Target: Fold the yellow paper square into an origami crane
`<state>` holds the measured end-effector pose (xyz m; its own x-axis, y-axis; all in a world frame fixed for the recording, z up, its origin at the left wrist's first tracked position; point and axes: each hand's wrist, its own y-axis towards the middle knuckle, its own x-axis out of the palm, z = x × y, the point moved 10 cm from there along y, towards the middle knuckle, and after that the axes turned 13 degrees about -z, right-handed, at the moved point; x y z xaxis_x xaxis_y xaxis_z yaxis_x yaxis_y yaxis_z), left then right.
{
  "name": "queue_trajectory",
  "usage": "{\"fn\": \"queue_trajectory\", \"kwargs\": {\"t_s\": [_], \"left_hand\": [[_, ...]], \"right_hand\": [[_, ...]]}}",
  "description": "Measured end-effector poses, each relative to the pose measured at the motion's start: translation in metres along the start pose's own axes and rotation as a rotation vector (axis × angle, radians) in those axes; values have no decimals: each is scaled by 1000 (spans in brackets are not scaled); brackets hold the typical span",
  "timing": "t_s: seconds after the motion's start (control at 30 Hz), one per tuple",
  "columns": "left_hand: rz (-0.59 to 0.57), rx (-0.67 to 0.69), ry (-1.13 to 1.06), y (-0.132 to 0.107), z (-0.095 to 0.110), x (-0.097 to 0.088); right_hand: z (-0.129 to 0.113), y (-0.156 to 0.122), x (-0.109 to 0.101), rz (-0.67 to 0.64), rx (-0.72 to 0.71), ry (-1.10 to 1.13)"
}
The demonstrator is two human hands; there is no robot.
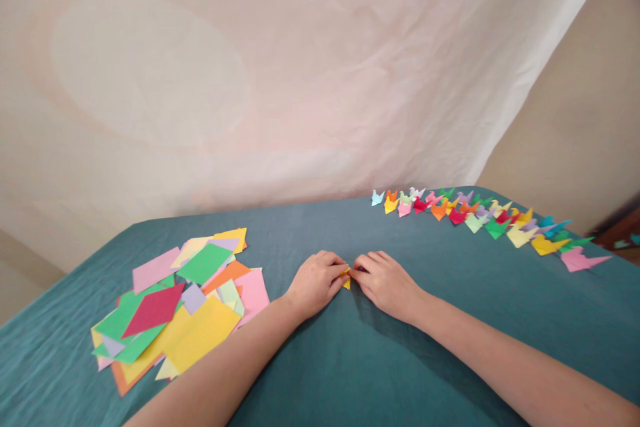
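Near the centre of the frame, a little below its middle, a small folded piece of yellow paper (347, 282) sits between two bare hands, mostly hidden by fingers, with a pointed lower end showing. The left hand (316, 283), left of the paper, has its fingers drawn together and bent, thumb and fingertips clamped on the yellow piece. The right hand (389, 285), just to the right, has curled fingers, and its foremost fingertips meet the paper's right edge; whether they pinch it or only press against it, I cannot tell. Both forearms enter from the bottom of the frame, one from the lower left and one from the lower right corner. Beneath the hands spreads a dark teal cloth-covered table (310, 373). On the left side of the frame lies a loose, overlapping heap of flat coloured paper sheets (205, 333) in yellow, green, pink, orange, lilac and cream, with a dark red sheet (154, 309) on top near its middle. At the right, small folded paper birds (496, 228) in many colours stand in close slanting rows, from a pale blue bird (377, 198) at the table's far edge to a pink bird (580, 259) nearest the right. Behind, a pale pinkish-white fabric sheet (310, 73) fills the upper frame.
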<state>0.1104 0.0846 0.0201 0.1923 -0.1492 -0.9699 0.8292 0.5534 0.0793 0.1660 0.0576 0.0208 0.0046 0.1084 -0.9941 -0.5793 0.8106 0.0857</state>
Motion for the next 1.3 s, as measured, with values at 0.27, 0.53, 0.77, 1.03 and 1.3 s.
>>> {"fn": "queue_trajectory", "kwargs": {"t_s": [0.27,0.53,0.77,1.03,1.3], "left_hand": [[-9,-14,21,1,-2,4],[-16,-18,21,1,-2,3],[-22,-21,22,1,-1,2],[-31,3,23,-1,4,-1],[-54,4,75,-3,11,-4]], "right_hand": [[-2,0,0,-14,22,-14],[-2,1,6,-40,55,-6],[-4,1,4,-45,72,-43],[0,-1,3,-26,90,-60],[4,-3,3,26,84,42]]}}
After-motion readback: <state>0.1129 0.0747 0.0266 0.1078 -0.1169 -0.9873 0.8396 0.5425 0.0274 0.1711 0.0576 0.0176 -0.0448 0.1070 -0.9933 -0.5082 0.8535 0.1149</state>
